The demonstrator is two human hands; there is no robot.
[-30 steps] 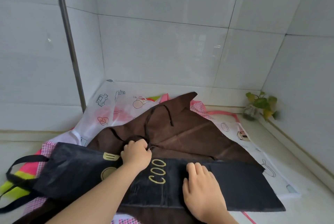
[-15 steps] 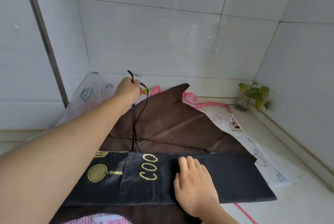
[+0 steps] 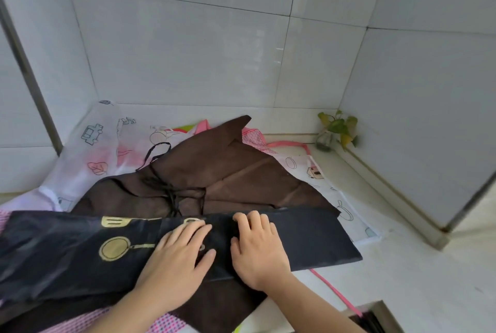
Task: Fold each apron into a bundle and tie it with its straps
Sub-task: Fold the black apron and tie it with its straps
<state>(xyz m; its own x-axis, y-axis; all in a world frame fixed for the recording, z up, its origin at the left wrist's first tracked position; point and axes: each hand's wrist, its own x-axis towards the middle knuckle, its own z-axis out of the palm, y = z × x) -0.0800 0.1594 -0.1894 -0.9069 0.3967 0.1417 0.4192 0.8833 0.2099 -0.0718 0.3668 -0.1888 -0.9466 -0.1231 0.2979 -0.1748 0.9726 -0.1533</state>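
A black apron (image 3: 308, 236) with gold pan and spatula prints lies folded into a long strip across the front of the pile. My left hand (image 3: 178, 265) rests flat on its middle, fingers spread. My right hand (image 3: 259, 249) presses flat on the strip just beside it, fingers straight. The apron's thin black straps (image 3: 158, 171) lie loose on the brown apron (image 3: 241, 171) behind the strip. Neither hand holds a strap.
A white printed apron (image 3: 91, 150) and a pink checked apron (image 3: 255, 138) lie under the brown one. A pink strap (image 3: 335, 289) trails toward the counter's front edge. A small potted plant (image 3: 335, 128) stands in the back right corner. Tiled walls close in on three sides.
My left hand let go of the raised black straps and came down flat onto the black strip. The straps now lie on the brown apron. My right hand stayed in place.
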